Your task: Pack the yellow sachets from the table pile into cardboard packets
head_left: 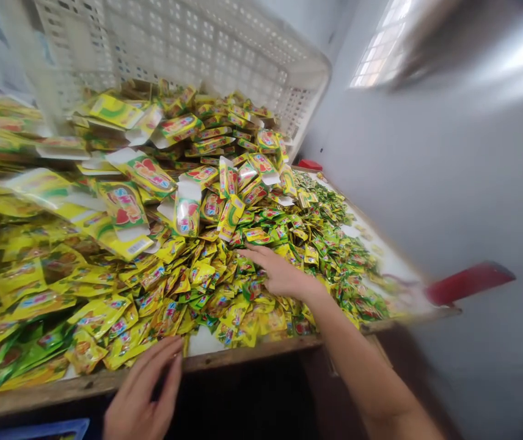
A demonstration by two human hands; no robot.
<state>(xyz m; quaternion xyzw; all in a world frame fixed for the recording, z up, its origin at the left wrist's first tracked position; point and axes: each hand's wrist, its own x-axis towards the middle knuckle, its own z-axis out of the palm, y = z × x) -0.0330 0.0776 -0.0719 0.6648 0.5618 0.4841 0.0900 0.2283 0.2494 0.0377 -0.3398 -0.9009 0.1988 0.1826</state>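
Note:
My right hand (280, 272) reaches over the heap of small yellow and green sachets (243, 311), its fingers stretched out to the left and touching the sachets. Nothing shows in its grasp, though its underside is hidden. By the table's front edge is my left hand (145, 391), with fingers curled and the thumb close to the fingertips. Whether it pinches a sachet I cannot make out. Beyond both hands lie many small yellow cartons (124, 205) with red fruit prints, several with white end flaps open.
A white perforated plastic basket (225, 36) stands tilted behind the cartons. The wooden table rim (252, 354) runs along the front. A red object (470, 284) juts past the right corner, near the wall. A blue container (36, 431) shows below at the lower left.

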